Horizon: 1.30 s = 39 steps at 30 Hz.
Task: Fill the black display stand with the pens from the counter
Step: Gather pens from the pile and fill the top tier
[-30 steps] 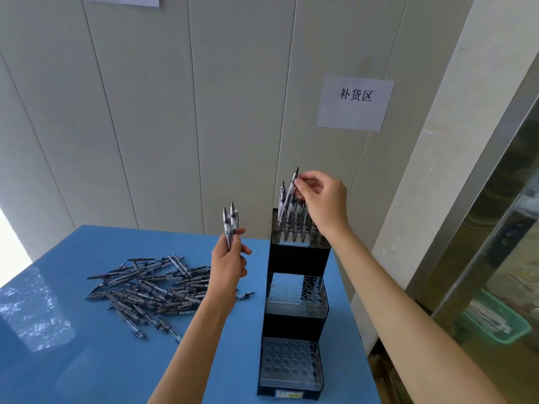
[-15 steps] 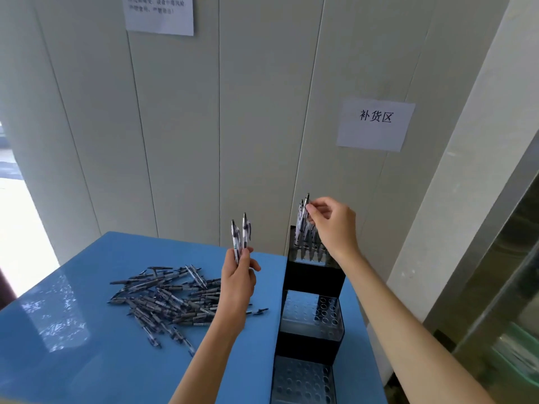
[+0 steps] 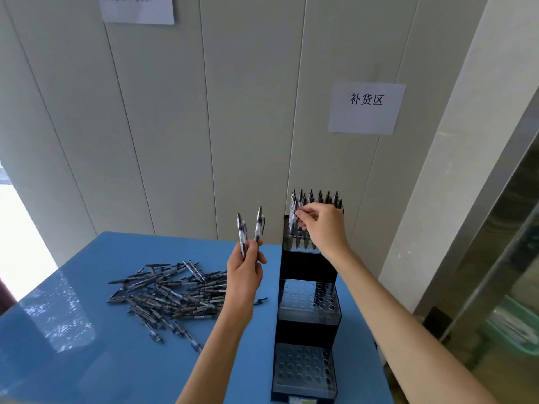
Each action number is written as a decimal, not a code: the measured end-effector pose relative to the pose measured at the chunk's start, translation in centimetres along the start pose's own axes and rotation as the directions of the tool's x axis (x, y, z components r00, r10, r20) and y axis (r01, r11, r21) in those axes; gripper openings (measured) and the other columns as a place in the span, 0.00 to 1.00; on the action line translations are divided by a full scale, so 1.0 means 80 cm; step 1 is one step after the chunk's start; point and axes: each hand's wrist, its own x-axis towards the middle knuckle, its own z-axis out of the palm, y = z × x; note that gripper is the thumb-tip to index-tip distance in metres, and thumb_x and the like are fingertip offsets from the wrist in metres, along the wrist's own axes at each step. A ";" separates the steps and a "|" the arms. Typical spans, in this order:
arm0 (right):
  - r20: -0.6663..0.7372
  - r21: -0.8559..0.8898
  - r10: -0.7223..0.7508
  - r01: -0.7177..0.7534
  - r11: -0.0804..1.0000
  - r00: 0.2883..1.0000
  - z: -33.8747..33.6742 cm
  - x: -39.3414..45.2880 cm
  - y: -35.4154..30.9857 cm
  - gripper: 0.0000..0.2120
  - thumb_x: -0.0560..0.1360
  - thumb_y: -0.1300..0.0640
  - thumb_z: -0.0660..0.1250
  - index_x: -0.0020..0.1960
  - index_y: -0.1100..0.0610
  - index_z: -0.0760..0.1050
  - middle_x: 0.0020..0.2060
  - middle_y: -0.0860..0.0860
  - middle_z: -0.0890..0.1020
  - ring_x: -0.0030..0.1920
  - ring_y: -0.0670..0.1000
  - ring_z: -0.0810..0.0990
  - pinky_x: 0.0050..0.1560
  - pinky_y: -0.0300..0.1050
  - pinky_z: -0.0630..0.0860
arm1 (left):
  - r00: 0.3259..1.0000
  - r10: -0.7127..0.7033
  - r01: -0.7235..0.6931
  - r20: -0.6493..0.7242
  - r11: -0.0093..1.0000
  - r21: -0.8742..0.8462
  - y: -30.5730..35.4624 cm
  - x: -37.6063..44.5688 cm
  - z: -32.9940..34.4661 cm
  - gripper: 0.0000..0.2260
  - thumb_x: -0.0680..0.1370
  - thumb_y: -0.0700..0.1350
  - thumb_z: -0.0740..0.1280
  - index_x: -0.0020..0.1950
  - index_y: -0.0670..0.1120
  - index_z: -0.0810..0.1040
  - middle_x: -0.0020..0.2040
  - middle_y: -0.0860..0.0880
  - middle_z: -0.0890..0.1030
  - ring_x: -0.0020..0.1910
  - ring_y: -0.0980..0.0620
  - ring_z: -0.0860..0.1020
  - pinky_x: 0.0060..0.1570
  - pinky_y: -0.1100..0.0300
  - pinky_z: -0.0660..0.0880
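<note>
Blue counter (image 3: 87,360) against a pale panelled wall, pen restocking in progress

Right hand (image 3: 325,228) is up at the top tier of the black display stand (image 3: 306,266), fingertips pinched together on one pen (image 3: 292,220) at the near left corner of the standing row. Left hand (image 3: 243,275), just left of the stand, is closed around two upright pens (image 3: 250,228). Loose pile of pens (image 3: 172,293) lies on the counter left of that hand. Two lower tiers below the right hand look empty. Paper sign (image 3: 366,107) above.
</note>
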 end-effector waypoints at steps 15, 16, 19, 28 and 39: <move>0.325 0.498 0.123 -0.280 0.821 0.938 -0.031 -0.023 -0.017 0.07 0.77 0.61 0.72 0.52 0.64 0.83 0.42 0.59 0.86 0.45 0.59 0.86 0.47 0.49 0.84 | 0.991 0.072 -0.077 0.114 0.996 0.034 0.004 0.007 0.046 0.09 0.84 0.47 0.65 0.53 0.42 0.81 0.38 0.46 0.80 0.23 0.54 0.64 0.23 0.64 0.62; 0.317 0.520 0.142 -0.298 0.800 0.938 -0.031 -0.022 -0.017 0.06 0.77 0.62 0.72 0.52 0.64 0.82 0.43 0.60 0.86 0.45 0.60 0.86 0.47 0.49 0.84 | 0.990 0.073 -0.078 0.118 0.996 0.032 0.004 0.007 0.048 0.09 0.84 0.47 0.66 0.52 0.42 0.81 0.37 0.45 0.79 0.23 0.56 0.64 0.23 0.65 0.62; 0.334 0.576 0.195 -0.363 0.732 0.922 -0.031 -0.021 -0.013 0.08 0.76 0.63 0.72 0.53 0.65 0.82 0.44 0.61 0.86 0.46 0.61 0.87 0.48 0.50 0.83 | 0.990 0.068 -0.071 0.123 0.997 0.020 0.004 0.010 0.051 0.08 0.84 0.46 0.65 0.51 0.44 0.82 0.35 0.46 0.78 0.23 0.57 0.63 0.23 0.67 0.61; 0.225 0.634 0.230 -0.321 0.703 0.947 -0.040 -0.005 -0.008 0.06 0.77 0.66 0.71 0.52 0.66 0.82 0.43 0.62 0.86 0.45 0.59 0.86 0.48 0.48 0.84 | 0.996 0.008 -0.015 0.092 0.997 0.071 -0.001 0.022 0.044 0.09 0.85 0.48 0.62 0.54 0.42 0.73 0.39 0.47 0.80 0.24 0.54 0.60 0.23 0.65 0.60; -0.165 0.141 -0.050 0.073 0.987 0.985 -0.044 0.025 -0.001 0.03 0.77 0.61 0.71 0.48 0.59 0.84 0.37 0.49 0.86 0.37 0.46 0.85 0.46 0.48 0.84 | 0.992 0.124 -0.124 0.012 0.977 0.174 0.000 0.037 0.005 0.11 0.87 0.52 0.57 0.53 0.46 0.71 0.37 0.50 0.70 0.28 0.55 0.61 0.25 0.64 0.60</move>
